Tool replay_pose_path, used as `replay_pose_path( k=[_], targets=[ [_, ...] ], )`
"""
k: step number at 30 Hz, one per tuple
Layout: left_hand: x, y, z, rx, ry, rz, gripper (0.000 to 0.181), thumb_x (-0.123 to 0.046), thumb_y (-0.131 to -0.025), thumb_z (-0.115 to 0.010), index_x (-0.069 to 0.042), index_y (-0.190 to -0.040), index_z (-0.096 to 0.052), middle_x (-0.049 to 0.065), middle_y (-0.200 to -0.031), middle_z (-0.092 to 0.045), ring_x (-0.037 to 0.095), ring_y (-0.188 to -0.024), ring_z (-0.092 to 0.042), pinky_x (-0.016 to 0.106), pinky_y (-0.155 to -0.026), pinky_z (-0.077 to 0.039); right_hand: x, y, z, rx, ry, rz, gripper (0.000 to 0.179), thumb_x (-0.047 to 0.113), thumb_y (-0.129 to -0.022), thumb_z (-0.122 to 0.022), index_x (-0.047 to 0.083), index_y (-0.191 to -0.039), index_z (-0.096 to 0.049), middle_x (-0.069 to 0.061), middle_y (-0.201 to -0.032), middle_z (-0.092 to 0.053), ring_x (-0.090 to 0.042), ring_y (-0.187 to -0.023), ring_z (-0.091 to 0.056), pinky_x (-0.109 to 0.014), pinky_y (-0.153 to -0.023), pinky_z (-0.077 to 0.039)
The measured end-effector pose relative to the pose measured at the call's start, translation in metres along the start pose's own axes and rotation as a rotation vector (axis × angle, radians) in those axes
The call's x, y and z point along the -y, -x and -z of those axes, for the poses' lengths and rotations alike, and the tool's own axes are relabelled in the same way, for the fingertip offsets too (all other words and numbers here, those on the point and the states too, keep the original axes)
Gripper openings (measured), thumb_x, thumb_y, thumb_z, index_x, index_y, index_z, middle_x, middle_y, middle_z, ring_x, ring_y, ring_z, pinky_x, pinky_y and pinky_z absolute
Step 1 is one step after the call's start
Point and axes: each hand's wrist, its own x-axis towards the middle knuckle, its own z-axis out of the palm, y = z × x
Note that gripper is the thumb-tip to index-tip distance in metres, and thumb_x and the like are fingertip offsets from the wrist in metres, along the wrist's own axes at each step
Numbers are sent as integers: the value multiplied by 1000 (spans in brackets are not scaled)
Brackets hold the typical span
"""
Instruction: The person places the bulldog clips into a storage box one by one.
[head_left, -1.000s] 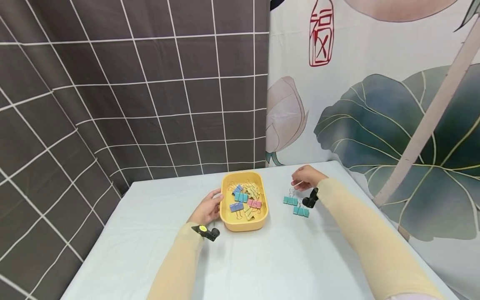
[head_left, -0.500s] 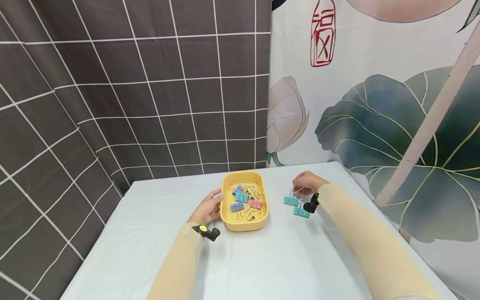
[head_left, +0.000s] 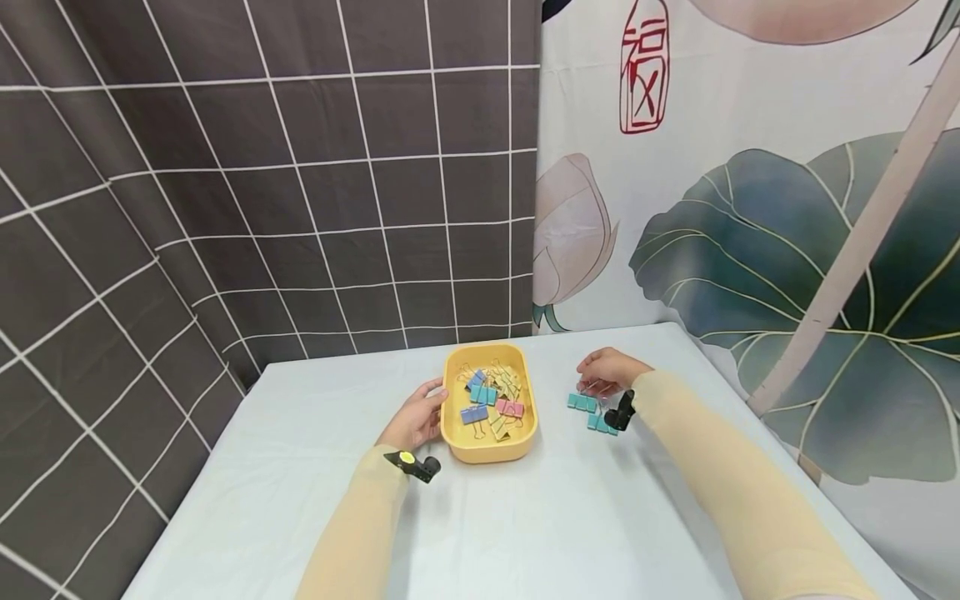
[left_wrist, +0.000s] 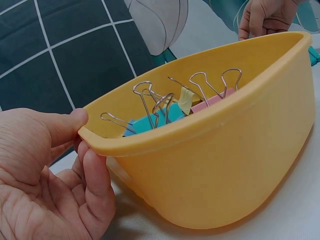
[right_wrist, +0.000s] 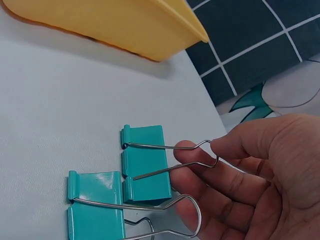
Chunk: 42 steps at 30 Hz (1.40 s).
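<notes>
A yellow plastic bin (head_left: 491, 452) stands mid-table, holding several binder clips in blue, teal (head_left: 482, 395), pink (head_left: 509, 408) and yellow. My left hand (head_left: 412, 417) pinches its left rim, thumb on top and fingers underneath, as the left wrist view shows. To the right of the bin, two teal binder clips lie side by side on the table. My right hand (head_left: 611, 368) pinches the wire handle of the farther clip (right_wrist: 147, 165) between thumb and fingertips. The nearer clip (right_wrist: 97, 200) lies beside it, its wire loop reaching close to the curled lower fingers.
A white cloth covers the table (head_left: 480, 533). Behind it hangs a dark gridded curtain (head_left: 337, 208) on the left and a lotus-print cloth (head_left: 585, 300) on the right. A pale slanted pole (head_left: 847, 242) crosses the lotus cloth.
My right hand has come down and slightly nearer, onto the farther teal clip's wire handle. The left hand and the bin stay in place.
</notes>
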Motion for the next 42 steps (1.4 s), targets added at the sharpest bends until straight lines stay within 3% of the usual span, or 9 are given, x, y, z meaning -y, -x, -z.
replay_pose_path(
  k=[11, 22, 32, 42],
  targets=[
    [-1, 2, -2, -18, 11, 1, 46, -25, -107, -53, -23, -152, -43, 18, -130, -60, 15, -89, -63, 23, -69, -53, 2, 3, -4, -37, -10, 23, 34, 8, -101, -55, -6, -132, -53, -13, -98, -72, -20, -76, -66, -31, -65, -57],
    [-1, 1, -1, -25, 4, 7, 47, -26, -106, -54, -23, -152, -42, 17, -131, -60, 17, -92, -65, 24, -70, -54, 10, 2, 3, -73, -95, 48, 38, 7, -103, -53, -8, -137, -49, -15, -102, -71, -18, -73, -65, -29, -66, -58],
    [-3, 0, -2, -16, -8, -3, 47, -25, -107, -53, -22, -153, -42, 17, -128, -61, 14, -86, -64, 23, -69, -53, 41, 6, 0, -89, -56, 83, 39, 11, -104, -54, -6, -138, -50, -16, -108, -71, -20, -78, -68, -29, -71, -59],
    [0, 2, -2, -28, 16, -4, 47, -25, -106, -54, -21, -152, -43, 17, -132, -59, 19, -97, -65, 25, -72, -55, 80, 19, -20, -82, -26, 142, 34, 10, -102, -57, -4, -132, -55, -15, -105, -72, -23, -83, -71, -31, -73, -60]
  ],
)
